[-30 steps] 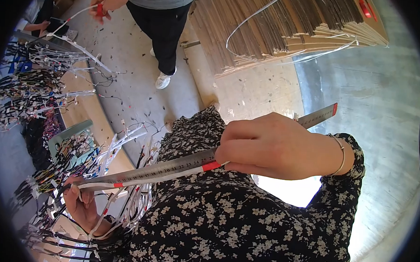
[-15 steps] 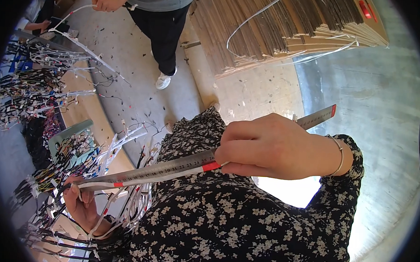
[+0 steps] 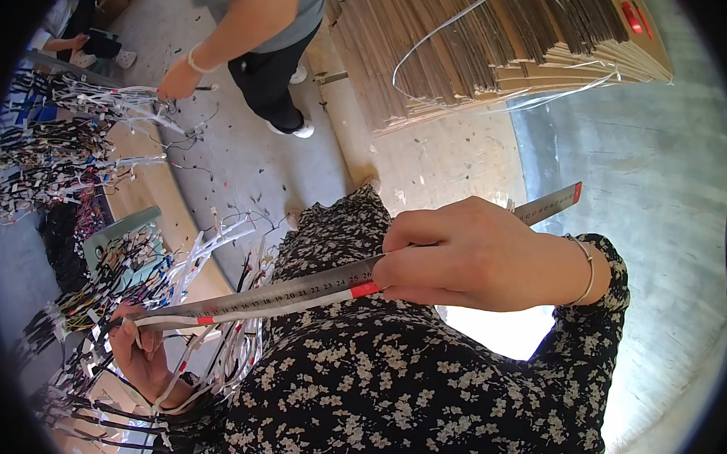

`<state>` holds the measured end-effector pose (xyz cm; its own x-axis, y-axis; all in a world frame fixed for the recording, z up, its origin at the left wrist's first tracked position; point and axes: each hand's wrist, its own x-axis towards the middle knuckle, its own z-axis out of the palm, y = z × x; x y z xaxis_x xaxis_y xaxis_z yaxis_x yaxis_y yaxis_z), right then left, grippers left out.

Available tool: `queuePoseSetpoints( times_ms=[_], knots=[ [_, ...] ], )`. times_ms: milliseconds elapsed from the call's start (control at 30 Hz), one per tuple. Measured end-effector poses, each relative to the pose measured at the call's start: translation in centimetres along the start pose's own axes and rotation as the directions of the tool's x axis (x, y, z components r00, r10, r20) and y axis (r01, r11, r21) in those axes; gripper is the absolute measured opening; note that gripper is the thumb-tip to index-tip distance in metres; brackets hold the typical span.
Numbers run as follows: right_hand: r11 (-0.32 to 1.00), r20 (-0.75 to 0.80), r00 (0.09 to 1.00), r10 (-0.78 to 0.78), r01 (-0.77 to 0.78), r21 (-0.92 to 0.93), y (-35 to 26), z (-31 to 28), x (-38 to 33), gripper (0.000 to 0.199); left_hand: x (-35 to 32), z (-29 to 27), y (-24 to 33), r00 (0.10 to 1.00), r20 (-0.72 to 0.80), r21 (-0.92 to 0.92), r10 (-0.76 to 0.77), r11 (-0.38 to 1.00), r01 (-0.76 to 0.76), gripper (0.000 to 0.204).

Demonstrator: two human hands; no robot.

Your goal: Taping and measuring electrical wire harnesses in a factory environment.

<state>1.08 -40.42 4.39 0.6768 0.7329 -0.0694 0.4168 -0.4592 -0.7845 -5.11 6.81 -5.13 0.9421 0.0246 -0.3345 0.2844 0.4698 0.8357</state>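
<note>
My right hand (image 3: 480, 256) grips a long steel ruler (image 3: 296, 291) that runs from lower left to upper right across my floral dress. A white wire with red bands (image 3: 283, 306) lies stretched along the ruler's lower edge, pinched under my right fingers at one red band. My left hand (image 3: 140, 355) holds the wire's other end against the ruler's far tip, with a bundle of white wires (image 3: 220, 355) looped around its wrist.
A workbench (image 3: 150, 193) at left carries heaps of white and black wire harnesses (image 3: 50, 156) and a green tray (image 3: 119, 245). Another person (image 3: 254, 36) stands at the bench handling wires. A stack of flattened cardboard (image 3: 485, 46) lies on the concrete floor.
My hands, ruler and wire stay as they were. The standing person has stepped closer along the bench and lowered a hand to the wires there.
</note>
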Motion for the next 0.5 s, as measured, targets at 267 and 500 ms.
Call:
queuePoseSetpoints(
  times_ms=[267,500],
  knots=[
    [1.0,-0.04,0.999,-0.021,0.021,-0.001,0.2,0.2,-0.2,0.017,0.0,0.1,0.2,0.999,0.035,0.019,0.004,1.0,-0.005,0.02],
    [0.999,-0.056,0.998,-0.035,0.035,0.004,0.5,0.3,-0.5,0.018,-0.1,0.9,0.3,0.999,-0.046,-0.013,-0.016,1.0,0.015,0.02]
  ],
)
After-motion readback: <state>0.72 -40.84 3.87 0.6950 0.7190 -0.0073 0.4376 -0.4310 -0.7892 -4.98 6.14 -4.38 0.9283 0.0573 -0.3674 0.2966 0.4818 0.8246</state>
